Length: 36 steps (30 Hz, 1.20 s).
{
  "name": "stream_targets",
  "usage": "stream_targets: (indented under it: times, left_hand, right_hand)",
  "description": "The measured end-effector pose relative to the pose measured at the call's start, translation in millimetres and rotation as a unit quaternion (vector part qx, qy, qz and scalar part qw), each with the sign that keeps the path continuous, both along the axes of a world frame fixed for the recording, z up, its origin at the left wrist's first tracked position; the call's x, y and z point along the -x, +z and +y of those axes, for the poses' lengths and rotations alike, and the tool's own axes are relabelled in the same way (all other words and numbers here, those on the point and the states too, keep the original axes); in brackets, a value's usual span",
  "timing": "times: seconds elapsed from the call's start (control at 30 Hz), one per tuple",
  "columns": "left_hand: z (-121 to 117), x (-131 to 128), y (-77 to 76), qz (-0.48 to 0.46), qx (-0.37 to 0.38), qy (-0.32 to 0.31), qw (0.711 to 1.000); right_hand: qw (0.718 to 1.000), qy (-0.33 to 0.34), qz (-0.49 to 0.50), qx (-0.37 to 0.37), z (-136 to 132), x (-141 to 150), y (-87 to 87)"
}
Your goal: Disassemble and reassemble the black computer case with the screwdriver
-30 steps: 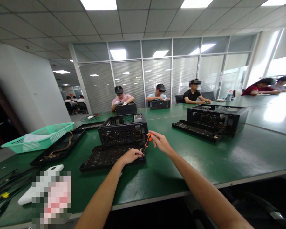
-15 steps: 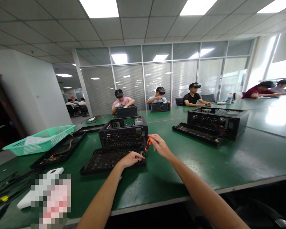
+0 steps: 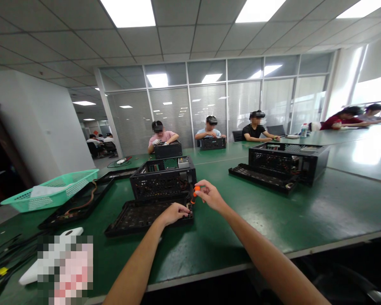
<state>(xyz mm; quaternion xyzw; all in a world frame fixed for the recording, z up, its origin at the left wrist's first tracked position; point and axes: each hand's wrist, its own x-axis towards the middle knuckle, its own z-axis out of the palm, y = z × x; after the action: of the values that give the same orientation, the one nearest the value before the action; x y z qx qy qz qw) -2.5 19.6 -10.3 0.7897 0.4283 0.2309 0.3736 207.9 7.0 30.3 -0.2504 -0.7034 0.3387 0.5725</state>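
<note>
My right hand [image 3: 209, 195] grips the orange handle of a screwdriver [image 3: 194, 195], which slants down toward the right end of a black computer case panel [image 3: 139, 214]. At that end my left hand [image 3: 174, 213] lies over the panel, fingers closed around a small part that I cannot make out. The panel rests flat on the green table, in front of an open black computer case [image 3: 160, 180]. Where the screwdriver's tip meets the panel is too small to see clearly.
A green plastic basket [image 3: 25, 204] and a black cover [image 3: 79, 207] lie left. Black cables [image 3: 9, 254] and a white object [image 3: 34, 264] are at near left. Another open case [image 3: 311, 163] and panel [image 3: 263, 178] stand right. Several people work across the table [image 3: 235, 237].
My right hand has shifted slightly with the screwdriver, whose handle now stands a little lower and differently turned. My left hand stays at the panel's end. The view has moved slightly.
</note>
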Motion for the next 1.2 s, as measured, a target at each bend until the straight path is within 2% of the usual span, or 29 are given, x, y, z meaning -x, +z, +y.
stream_targets:
  times: [0.17,0.3,0.5,0.7,0.97,1.2]
  left_hand:
    - [2,0,-2.6,0.001,0.000,-0.001,1.000]
    - [1,0,-2.1,-0.003,-0.005,-0.014,1.000]
    - [-2,-1,1.1,0.007,-0.006,-0.006,1.000]
    - [-5,-3,4.2,0.002,-0.009,-0.009,1.000]
    - [-1,-1,1.0,-0.002,-0.005,-0.009,1.000]
    - [-2,-1,1.8,-0.007,-0.007,-0.009,1.000]
  right_hand:
    - [0.999,-0.005,0.025,-0.039,-4,-2,1.4]
    - [1.000,-0.009,0.008,-0.025,-4,-3,2.6]
    - [0.997,-0.039,0.056,-0.020,0,-1,-1.0]
    - [1.000,-0.016,-0.020,0.003,-5,-2,2.5]
    - [0.999,-0.038,0.011,0.031,7,-2,-8.6]
    - [0.999,-0.042,-0.016,0.026,-1,-1,-2.8]
